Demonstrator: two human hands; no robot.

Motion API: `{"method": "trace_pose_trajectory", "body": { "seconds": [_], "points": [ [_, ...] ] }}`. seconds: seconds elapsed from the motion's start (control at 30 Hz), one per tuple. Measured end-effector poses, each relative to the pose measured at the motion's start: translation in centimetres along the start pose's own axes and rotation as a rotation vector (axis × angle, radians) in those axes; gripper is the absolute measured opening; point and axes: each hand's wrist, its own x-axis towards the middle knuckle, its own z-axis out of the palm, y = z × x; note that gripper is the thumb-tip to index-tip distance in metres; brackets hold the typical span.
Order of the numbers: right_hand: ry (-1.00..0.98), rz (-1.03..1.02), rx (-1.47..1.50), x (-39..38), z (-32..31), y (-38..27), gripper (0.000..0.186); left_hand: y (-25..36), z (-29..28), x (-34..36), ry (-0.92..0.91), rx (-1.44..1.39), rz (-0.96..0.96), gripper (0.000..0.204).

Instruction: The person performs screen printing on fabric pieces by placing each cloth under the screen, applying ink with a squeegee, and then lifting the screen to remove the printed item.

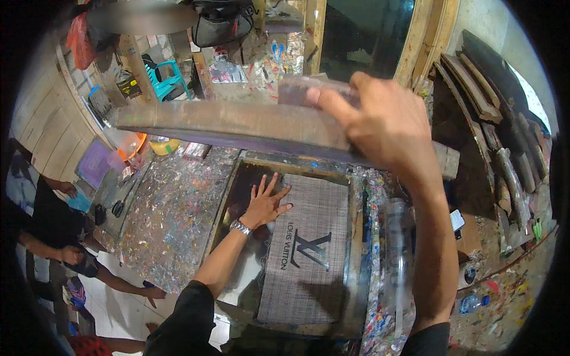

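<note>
A grey woven-textured sheet [314, 202] with a dark printed design lies inside a shallow rectangular bed with a raised rim [358, 231]. My left hand [264, 204], with a watch on its wrist, rests with spread fingers on the bed surface. Its thumb and a fingertip reach the sheet's upper left edge. Above the bed's far end, my right hand [383, 121] is closed round a long wooden frame [231, 124], raised and seen edge-on. A brown block [297, 92] shows by its thumb; motion blur hides how the block joins the frame.
The bed sits on a paint-spattered table [178, 202] with a yellow tape roll [164, 146] and scissors [118, 207]. At right are a clear cylinder [398, 255], a phone [456, 221], a water bottle [472, 304] and stacked wood [472, 89]. Other people's hands [71, 255] show at left.
</note>
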Motion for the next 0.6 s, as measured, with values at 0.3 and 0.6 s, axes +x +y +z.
{"method": "trace_pose_trajectory", "body": {
  "seconds": [0.3, 0.6],
  "points": [
    [-0.095, 0.093, -0.072, 5.3, 0.1, 3.5, 0.085, 2.8, -8.6, -11.6, 0.466, -0.414, -0.475, 0.038],
    [-0.130, 0.099, 0.000, 6.4, 1.3, 0.4, 0.079, -12.6, -21.1, -30.1, 0.614, 0.371, -0.808, 0.060]
  ]
}}
